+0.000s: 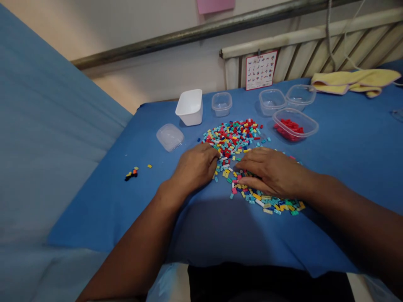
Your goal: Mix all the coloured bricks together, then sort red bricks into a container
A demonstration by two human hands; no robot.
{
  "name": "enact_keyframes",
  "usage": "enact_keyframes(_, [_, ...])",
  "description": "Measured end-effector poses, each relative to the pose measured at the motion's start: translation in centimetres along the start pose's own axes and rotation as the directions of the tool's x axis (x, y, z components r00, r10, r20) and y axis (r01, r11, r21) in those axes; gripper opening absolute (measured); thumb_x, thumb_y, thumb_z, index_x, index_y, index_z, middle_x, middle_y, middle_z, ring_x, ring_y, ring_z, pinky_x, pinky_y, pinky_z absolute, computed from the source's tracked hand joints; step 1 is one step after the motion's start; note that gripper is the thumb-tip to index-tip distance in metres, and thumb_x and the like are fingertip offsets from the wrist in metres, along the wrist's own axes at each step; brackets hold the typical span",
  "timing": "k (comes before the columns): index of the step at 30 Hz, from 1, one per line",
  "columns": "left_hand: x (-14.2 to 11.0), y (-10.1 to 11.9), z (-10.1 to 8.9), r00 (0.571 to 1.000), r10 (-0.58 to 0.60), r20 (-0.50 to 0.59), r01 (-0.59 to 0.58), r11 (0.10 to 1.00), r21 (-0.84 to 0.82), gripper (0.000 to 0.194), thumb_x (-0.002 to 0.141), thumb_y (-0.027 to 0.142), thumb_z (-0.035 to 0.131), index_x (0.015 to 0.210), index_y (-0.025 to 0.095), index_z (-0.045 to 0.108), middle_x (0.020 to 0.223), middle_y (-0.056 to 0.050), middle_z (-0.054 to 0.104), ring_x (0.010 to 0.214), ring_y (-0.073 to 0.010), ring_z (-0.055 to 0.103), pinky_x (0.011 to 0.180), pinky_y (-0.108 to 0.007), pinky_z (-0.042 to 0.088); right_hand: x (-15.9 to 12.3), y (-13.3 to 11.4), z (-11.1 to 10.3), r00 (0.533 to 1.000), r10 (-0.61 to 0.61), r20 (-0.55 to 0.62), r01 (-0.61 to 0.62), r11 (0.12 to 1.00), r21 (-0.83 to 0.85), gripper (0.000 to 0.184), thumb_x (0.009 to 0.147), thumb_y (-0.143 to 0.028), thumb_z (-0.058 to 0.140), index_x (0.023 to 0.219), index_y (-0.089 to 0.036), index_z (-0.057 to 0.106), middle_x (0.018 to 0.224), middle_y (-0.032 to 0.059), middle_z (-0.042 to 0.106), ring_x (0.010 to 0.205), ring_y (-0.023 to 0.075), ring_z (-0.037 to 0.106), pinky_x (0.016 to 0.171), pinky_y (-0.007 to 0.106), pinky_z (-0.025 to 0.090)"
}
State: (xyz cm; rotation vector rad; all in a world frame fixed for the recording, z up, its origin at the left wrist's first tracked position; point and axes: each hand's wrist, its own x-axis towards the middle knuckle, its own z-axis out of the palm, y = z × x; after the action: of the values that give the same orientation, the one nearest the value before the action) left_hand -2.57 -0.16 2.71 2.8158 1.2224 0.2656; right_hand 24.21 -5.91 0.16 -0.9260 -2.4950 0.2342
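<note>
A heap of small coloured bricks (pixel 234 138) in red, yellow, teal, white and blue lies on the blue table cloth (pixel 346 142). My left hand (pixel 195 167) rests at the heap's left edge, fingers curled, tips among the bricks. My right hand (pixel 270 172) lies palm down over the heap's near part, fingers stretched towards the left and pressed together on the bricks. Whether either hand grips a brick is hidden. A clear tub (pixel 295 124) at the heap's right holds red bricks only.
Behind the heap stand a white tub (pixel 189 107) and three clear tubs (pixel 221 103) (pixel 272 101) (pixel 300 95). A clear lid (pixel 170 136) lies left. A few loose bricks (pixel 132 173) sit far left. A yellow cloth (pixel 355 81) and a picture card (pixel 261 70) are at the back.
</note>
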Motion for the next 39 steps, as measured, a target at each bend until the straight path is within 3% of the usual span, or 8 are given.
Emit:
enact_keyframes(6, [0.2, 1.1, 0.6, 0.999, 0.036, 0.027, -0.035, 0.999, -0.042, 0.028, 0.108, 0.018, 0.052, 0.119, 0.02, 0.077, 0.115, -0.011, 0.074, 0.111, -0.0264, 0.069, 0.093, -0.038, 0.056, 0.3, 0.0, 0.3, 0.999, -0.03, -0.018, 0.03, 1.0, 0.002, 0.04, 0.113, -0.048, 0.063, 0.137, -0.019, 0.076, 0.142, 0.0184, 0.075, 0.13, 0.0366, 0.072, 0.11, 0.057, 0.058])
enact_keyframes(12, [0.1, 0.9, 0.2, 0.999, -0.041, 0.001, 0.041, 0.999, 0.016, 0.023, 0.109, 0.024, 0.052, 0.104, 0.02, 0.074, 0.106, -0.011, 0.073, 0.1, -0.0263, 0.068, 0.086, -0.039, 0.054, 0.0, 0.3, 0.2, 1.0, 0.011, -0.01, -0.011, 1.0, 0.011, 0.032, 0.113, -0.047, 0.064, 0.119, -0.021, 0.083, 0.113, 0.0129, 0.083, 0.105, 0.032, 0.078, 0.098, 0.053, 0.061])
enact_keyframes(19, [0.0, 1.3, 0.3, 0.996, 0.058, 0.069, -0.056, 0.998, -0.028, 0.026, 0.11, 0.025, 0.054, 0.117, 0.022, 0.078, 0.113, -0.011, 0.073, 0.108, -0.0267, 0.068, 0.089, -0.038, 0.054, 0.0, 0.3, 0.6, 0.997, -0.08, 0.004, 0.08, 0.997, 0.02, 0.036, 0.115, -0.044, 0.059, 0.135, -0.018, 0.076, 0.142, 0.0174, 0.077, 0.13, 0.0337, 0.073, 0.112, 0.054, 0.059])
enact_keyframes(25, [0.1, 1.5, 0.4, 0.995, -0.078, 0.055, 0.074, 0.995, 0.071, 0.03, 0.113, 0.035, 0.054, 0.102, 0.02, 0.077, 0.104, -0.011, 0.073, 0.096, -0.0274, 0.068, 0.08, -0.039, 0.05, 0.0, 0.3, 0.4, 0.997, -0.07, 0.032, 0.067, 0.995, 0.077, 0.031, 0.113, -0.044, 0.063, 0.124, -0.02, 0.08, 0.122, 0.0139, 0.082, 0.113, 0.0321, 0.079, 0.102, 0.053, 0.063])
enact_keyframes(31, [0.1, 1.6, 0.4, 0.995, -0.018, 0.095, 0.015, 1.0, 0.027, 0.02, 0.108, 0.024, 0.057, 0.109, 0.019, 0.077, 0.109, -0.011, 0.073, 0.104, -0.0276, 0.069, 0.084, -0.038, 0.052, 0.1, -0.7, 0.5, 0.988, -0.151, 0.016, 0.149, 0.986, 0.08, 0.036, 0.114, -0.039, 0.062, 0.141, -0.02, 0.074, 0.147, 0.015, 0.075, 0.139, 0.0324, 0.07, 0.12, 0.054, 0.055])
enact_keyframes(39, [0.0, 1.5, 0.5, 0.998, -0.051, 0.047, 0.051, 0.999, -0.004, 0.026, 0.112, 0.025, 0.052, 0.117, 0.019, 0.077, 0.114, -0.011, 0.073, 0.107, -0.026, 0.07, 0.089, -0.039, 0.056, -0.5, -0.8, -0.1, 0.991, -0.124, 0.045, 0.117, 0.984, 0.133, 0.034, 0.114, -0.047, 0.061, 0.12, -0.018, 0.078, 0.117, 0.0127, 0.082, 0.11, 0.0291, 0.077, 0.098, 0.047, 0.06])
